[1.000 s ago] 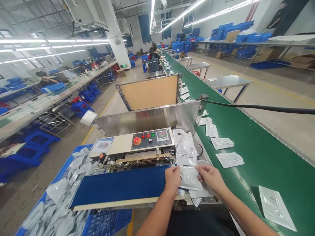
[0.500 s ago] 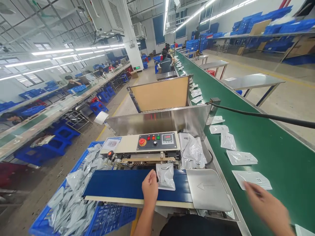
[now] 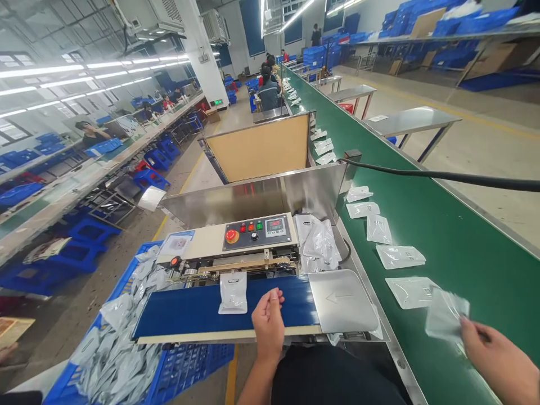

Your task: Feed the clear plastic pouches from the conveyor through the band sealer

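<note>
My right hand (image 3: 495,349) pinches the edge of a pale plastic pouch (image 3: 447,314), slightly blurred, over the green conveyor belt (image 3: 459,236). Just left of it, another white pouch (image 3: 407,291) lies flat on that belt. My left hand (image 3: 269,320) hovers at the near side of the blue belt (image 3: 185,312) of a sealing machine (image 3: 211,247), its fingers curled and no object visible in them. A pouch (image 3: 233,295) with a slot at its top lies on the blue belt to the left of this hand, its top edge at the machine's sealing strip.
A blue crate (image 3: 169,371) full of pouches stands below the blue belt's left end. A metal plate (image 3: 341,301) with an arrow adjoins the right end. More pouches (image 3: 320,244) are heaped beside the control panel (image 3: 255,232). A black cable (image 3: 464,179) crosses the green belt.
The pouch on the blue belt has moved left, away from my left hand. My right hand has taken hold of a pouch on the green belt. The camera view has shifted somewhat.
</note>
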### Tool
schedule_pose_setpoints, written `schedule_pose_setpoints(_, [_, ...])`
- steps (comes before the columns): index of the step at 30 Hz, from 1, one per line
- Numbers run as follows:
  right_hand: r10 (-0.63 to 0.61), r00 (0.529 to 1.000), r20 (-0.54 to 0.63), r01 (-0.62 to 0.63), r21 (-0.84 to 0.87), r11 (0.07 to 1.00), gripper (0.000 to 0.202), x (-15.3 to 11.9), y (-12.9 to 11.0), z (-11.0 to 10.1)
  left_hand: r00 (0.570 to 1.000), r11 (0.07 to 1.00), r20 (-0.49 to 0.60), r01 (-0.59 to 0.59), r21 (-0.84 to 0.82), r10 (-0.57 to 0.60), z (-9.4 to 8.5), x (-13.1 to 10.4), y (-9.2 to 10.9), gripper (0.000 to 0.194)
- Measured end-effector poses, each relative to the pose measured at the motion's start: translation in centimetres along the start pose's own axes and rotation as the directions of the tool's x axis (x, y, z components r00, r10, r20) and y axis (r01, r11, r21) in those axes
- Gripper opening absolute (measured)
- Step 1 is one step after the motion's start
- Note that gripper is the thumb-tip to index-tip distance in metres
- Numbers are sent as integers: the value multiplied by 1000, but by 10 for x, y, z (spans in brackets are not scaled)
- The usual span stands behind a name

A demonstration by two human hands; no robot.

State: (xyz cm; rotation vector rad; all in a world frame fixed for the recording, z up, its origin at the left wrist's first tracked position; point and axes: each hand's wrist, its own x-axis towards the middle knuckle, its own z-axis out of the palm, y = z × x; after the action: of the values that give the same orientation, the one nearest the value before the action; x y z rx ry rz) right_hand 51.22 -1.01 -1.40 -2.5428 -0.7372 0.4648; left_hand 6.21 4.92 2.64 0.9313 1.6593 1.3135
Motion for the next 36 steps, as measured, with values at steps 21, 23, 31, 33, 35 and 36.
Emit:
schedule_pose_setpoints(21, [-403, 729, 553, -45, 627, 778, 65, -126, -169, 93, 959, 996, 282, -14, 90, -12, 72, 5, 2, 60])
schedule_pose_setpoints(23, [-336, 760, 557, -86, 598, 797, 57, -117, -179, 103, 957, 978, 202, 201, 52, -208, 78, 21, -11, 66])
schedule_pose_setpoints(31, [-348, 619, 704, -152, 543, 826, 52, -134, -217, 133, 935, 940, 156, 333, -79, -318, 41, 67, -25, 73])
schedule_pose_setpoints(33, [-379, 612, 694, -110, 550, 828, 59, -128, -201, 119, 940, 942, 146, 323, -93, -308, 21, 72, -22, 73])
schedule_pose_setpoints(35, [-378, 693, 614, -8, 531, 847, 65, -109, -172, 93, 947, 944, 119, 311, -109, -298, 0, 74, -19, 71])
schedule_pose_setpoints(36, [-375, 753, 541, 64, 507, 860, 66, -96, -155, 78, 952, 944, 79, 304, -129, -296, -12, 74, -19, 68])
